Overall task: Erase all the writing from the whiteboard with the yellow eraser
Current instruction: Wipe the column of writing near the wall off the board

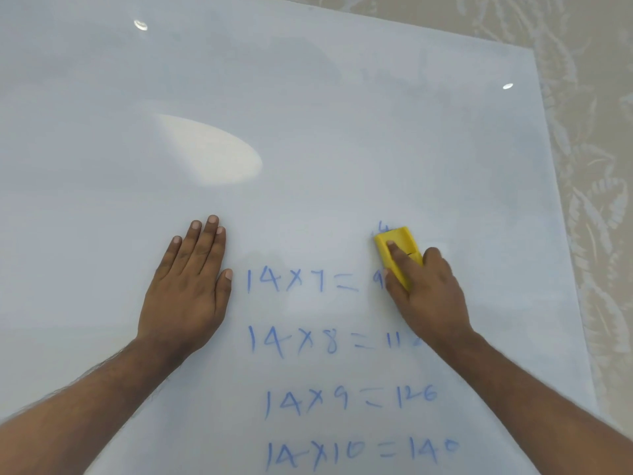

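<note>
Right of centre in the frame, our right hand (pixel 426 286) grips the yellow eraser (pixel 397 253), forefinger laid along its back, thumb and the other fingers curled round its long sides. We press it onto the whiteboard (pixel 308 132) just above the end of the line "14×7=" (pixel 301 281), where a scrap of blue ink shows at its top edge. Our left hand (pixel 191 289) lies flat at centre left, fingers straight, holding nothing and steadying the sheet. Four lines of blue sums (pixel 346 368) remain in the lower middle; the upper board looks wiped. We judge the eraser light and rigid, a plastic shell with a soft pad beneath, best held by its long sides. The glossy board looks slippery and may slide on the patterned cloth (pixel 589 166), so the flat palm matters.
</note>
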Demonstrator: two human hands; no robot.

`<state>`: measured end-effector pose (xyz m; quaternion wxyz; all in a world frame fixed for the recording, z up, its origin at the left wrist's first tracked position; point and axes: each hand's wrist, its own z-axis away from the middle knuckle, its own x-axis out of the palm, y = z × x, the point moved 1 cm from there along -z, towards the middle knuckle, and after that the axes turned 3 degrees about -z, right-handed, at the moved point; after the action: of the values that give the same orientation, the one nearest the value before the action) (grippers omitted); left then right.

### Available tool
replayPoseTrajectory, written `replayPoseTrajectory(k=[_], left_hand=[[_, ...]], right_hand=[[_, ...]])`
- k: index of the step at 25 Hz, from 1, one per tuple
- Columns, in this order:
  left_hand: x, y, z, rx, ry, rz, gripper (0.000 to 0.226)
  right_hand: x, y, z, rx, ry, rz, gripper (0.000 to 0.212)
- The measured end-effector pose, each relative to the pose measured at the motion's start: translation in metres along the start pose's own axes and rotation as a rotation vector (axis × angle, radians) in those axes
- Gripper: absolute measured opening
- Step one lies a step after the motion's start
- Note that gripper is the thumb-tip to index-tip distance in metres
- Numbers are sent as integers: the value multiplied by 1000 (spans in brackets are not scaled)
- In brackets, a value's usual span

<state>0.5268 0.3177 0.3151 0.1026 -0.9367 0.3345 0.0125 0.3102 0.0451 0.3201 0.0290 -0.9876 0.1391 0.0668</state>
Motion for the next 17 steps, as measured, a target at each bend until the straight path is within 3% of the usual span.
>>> replayPoseTrajectory(k=[4, 10, 17], left_hand=[[0, 2, 1, -3, 8, -2, 62], [1, 1, 10, -6, 0, -5, 62], [2, 4, 16, -24, -16, -6, 63]], right_hand=[[5, -9, -31, 110, 20, -66, 47], [2, -3, 28, -97, -42, -33, 47], [3, 9, -3, 138, 4, -84, 48]])
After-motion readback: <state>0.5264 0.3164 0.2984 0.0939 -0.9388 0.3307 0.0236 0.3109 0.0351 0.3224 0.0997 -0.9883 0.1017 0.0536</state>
